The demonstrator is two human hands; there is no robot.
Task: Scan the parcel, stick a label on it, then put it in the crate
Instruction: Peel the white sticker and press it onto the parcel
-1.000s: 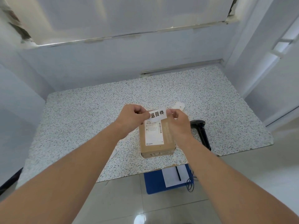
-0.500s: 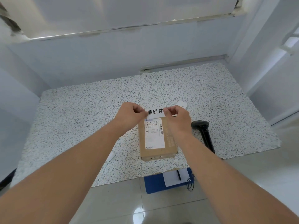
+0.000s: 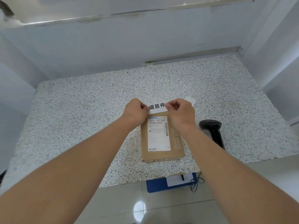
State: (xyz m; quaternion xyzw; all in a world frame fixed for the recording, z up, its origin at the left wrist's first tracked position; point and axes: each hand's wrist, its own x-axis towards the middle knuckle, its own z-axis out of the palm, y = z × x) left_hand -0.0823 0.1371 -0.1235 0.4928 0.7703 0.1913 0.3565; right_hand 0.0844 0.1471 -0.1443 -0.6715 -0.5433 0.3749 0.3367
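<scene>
A brown cardboard parcel [image 3: 161, 153] lies flat on the speckled counter [image 3: 80, 120], with a white shipping slip on its top face. A white label [image 3: 157, 107] with three black characters is stretched over the parcel's far edge. My left hand [image 3: 135, 112] pinches the label's left end and my right hand [image 3: 179, 112] pinches its right end. A black handheld scanner [image 3: 212, 130] rests on the counter just right of the parcel. A blue crate [image 3: 163, 185] stands on the floor under the counter's near edge, mostly hidden.
A small white paper slip [image 3: 190, 100] lies on the counter behind my right hand. White paper and a black pen [image 3: 182, 177] sit in the crate, with a black cable [image 3: 195, 183] hanging beside it. Walls close the counter at the back and both sides.
Both hands have carried the label away from me, from over the shipping slip to the parcel's far edge. The slip's top lines are now uncovered.
</scene>
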